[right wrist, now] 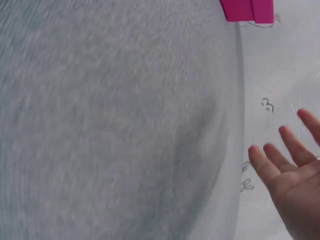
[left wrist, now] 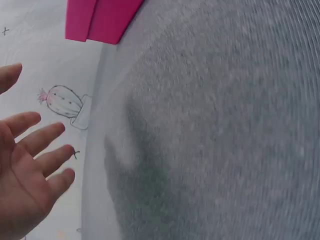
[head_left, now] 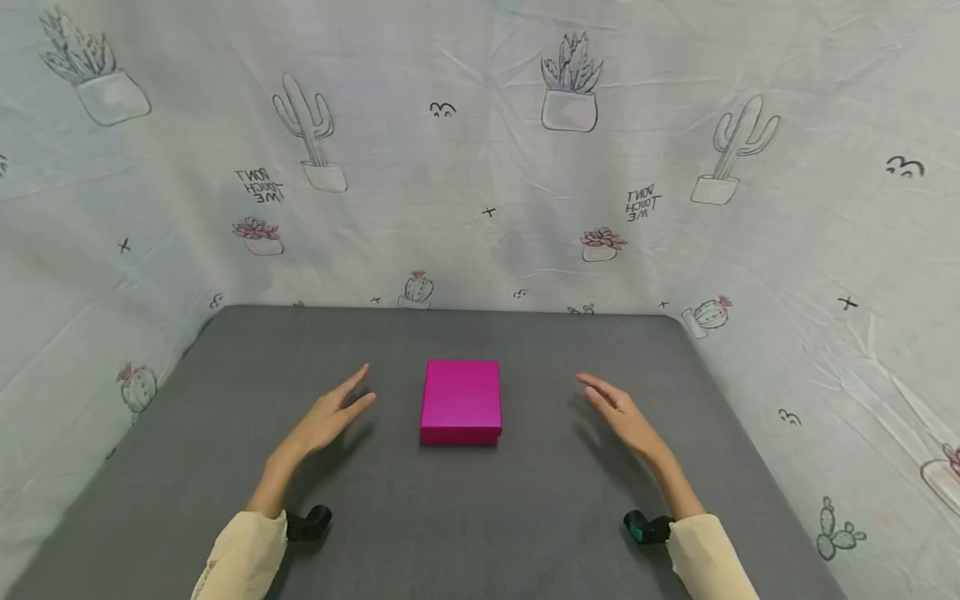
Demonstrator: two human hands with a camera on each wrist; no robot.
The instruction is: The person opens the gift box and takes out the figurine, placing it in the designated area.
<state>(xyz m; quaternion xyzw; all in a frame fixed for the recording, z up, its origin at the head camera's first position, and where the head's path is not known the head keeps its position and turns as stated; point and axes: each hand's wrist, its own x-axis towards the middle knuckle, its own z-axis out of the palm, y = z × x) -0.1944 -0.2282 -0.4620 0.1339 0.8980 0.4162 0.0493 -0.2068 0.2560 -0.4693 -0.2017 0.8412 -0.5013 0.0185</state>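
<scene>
A bright pink lidded box sits on the grey table, between the two hands and apart from both. To its left, my left hand hovers over the table with fingers extended and thumb spread; nothing is in it. On the other side my right hand is held up likewise, its fingers fairly straight and its palm bare. Part of the box shows at the top of the left wrist view, beyond the left hand. The right wrist view catches a corner of the box above the right hand.
The grey table reaches back to a pale cloth printed with potted cacti, which hangs behind it and along both sides. Black wrist-worn devices show at both cream sleeves.
</scene>
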